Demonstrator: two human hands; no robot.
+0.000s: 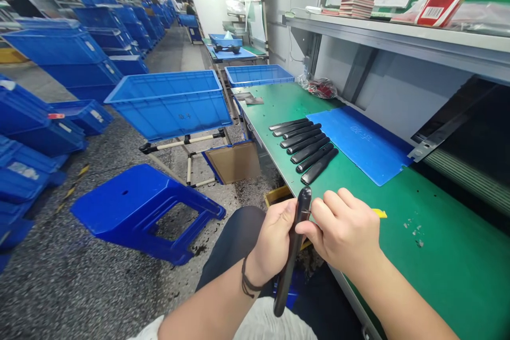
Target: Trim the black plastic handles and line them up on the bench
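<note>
My left hand (pixel 274 239) is wrapped around a long black plastic handle-shaped piece (pixel 285 287), which stands tilted over my lap with its rounded end up. My right hand (pixel 345 228) is closed in a fist at the upper part of that piece, its thumb close against the edge. A yellow-handled knife (pixel 380 213) passes through this fist; most of it is hidden, and a thin blade shows by the thumb at the black piece. Several similar black pieces (pixel 311 150) lie in a row on the green table (pixel 450 255), beyond my hands.
A blue sheet (pixel 360 141) lies behind the row, below a shelf (pixel 398 29). Left of the table are a blue crate (pixel 171 106) on a pipe stand and a blue stool (pixel 131 196). Stacked blue crates (pixel 67 53) line the left floor. A yellow bin (pixel 277 195) sits under the table edge.
</note>
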